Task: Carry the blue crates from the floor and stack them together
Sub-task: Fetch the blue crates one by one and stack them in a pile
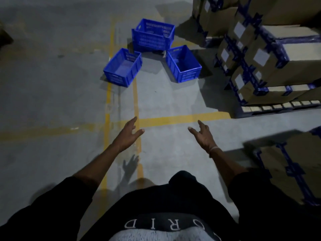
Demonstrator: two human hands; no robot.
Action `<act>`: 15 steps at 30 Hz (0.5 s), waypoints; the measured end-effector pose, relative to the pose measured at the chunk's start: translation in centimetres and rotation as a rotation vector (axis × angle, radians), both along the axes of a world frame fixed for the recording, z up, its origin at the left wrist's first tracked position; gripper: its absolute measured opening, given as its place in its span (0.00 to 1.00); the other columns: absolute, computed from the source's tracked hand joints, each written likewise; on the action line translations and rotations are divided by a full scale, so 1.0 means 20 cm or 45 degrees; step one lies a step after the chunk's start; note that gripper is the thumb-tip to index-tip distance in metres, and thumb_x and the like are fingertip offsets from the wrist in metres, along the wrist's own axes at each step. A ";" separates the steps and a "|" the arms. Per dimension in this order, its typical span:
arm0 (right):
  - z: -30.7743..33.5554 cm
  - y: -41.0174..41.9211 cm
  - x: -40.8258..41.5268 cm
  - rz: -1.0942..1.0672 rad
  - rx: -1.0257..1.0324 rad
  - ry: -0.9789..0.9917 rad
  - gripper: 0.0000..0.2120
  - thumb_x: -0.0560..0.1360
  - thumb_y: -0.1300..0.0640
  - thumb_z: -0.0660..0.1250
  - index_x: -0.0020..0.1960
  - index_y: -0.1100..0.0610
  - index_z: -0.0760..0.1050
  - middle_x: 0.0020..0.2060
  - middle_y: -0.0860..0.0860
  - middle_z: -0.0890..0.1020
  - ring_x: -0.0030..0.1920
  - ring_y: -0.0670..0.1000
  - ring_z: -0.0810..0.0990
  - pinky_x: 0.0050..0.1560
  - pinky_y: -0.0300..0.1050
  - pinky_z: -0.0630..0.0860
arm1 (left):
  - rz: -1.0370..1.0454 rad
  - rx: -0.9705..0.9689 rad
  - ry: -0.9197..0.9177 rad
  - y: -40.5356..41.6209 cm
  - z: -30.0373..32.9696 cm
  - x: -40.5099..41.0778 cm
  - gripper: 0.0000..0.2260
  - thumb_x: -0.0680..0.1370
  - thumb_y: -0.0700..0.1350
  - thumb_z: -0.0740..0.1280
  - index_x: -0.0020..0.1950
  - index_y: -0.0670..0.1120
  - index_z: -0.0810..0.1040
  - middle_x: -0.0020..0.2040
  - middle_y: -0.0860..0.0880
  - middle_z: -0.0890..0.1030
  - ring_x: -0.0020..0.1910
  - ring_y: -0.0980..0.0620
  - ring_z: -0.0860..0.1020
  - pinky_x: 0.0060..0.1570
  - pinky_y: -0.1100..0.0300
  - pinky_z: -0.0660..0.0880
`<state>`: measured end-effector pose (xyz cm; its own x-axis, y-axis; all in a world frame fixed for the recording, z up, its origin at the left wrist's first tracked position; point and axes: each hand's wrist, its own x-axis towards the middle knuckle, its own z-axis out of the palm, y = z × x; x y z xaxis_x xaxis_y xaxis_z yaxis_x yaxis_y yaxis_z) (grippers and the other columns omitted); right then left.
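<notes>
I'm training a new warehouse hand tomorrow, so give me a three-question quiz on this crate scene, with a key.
1. True or false: the left hand and the right hand each hold a crate.
2. How many crates sit in the stack beyond the two single ones?
A. none
B. two
C. five
3. Fill in: the left crate and the right crate stand on the ____, both with nothing inside.

Key:
1. False; both hands are empty, fingers spread, well short of the crates.
2. B
3. floor
</notes>
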<state>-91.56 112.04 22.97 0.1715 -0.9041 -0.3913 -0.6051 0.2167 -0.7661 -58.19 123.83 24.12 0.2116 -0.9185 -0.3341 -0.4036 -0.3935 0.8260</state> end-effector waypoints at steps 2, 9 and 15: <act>-0.03 -0.20 0.08 -0.022 0.036 -0.007 0.42 0.72 0.33 0.66 0.79 0.50 0.57 0.76 0.51 0.61 0.73 0.56 0.67 0.71 0.52 0.65 | -0.006 0.007 -0.008 -0.22 0.00 0.08 0.34 0.81 0.55 0.68 0.83 0.55 0.56 0.82 0.53 0.58 0.77 0.51 0.65 0.63 0.57 0.70; -0.15 -1.14 0.34 -0.011 0.021 -0.013 0.40 0.74 0.35 0.66 0.78 0.52 0.58 0.75 0.52 0.62 0.73 0.56 0.66 0.71 0.53 0.65 | 0.034 0.012 -0.019 -1.09 -0.11 0.35 0.34 0.80 0.58 0.68 0.82 0.56 0.56 0.82 0.52 0.59 0.77 0.52 0.66 0.64 0.56 0.70; -0.07 -1.97 0.56 0.046 0.020 0.002 0.41 0.72 0.33 0.66 0.78 0.52 0.59 0.75 0.53 0.62 0.73 0.55 0.67 0.73 0.53 0.64 | 0.078 -0.001 0.005 -1.82 -0.04 0.51 0.34 0.81 0.56 0.68 0.83 0.55 0.56 0.82 0.51 0.59 0.77 0.51 0.66 0.64 0.56 0.70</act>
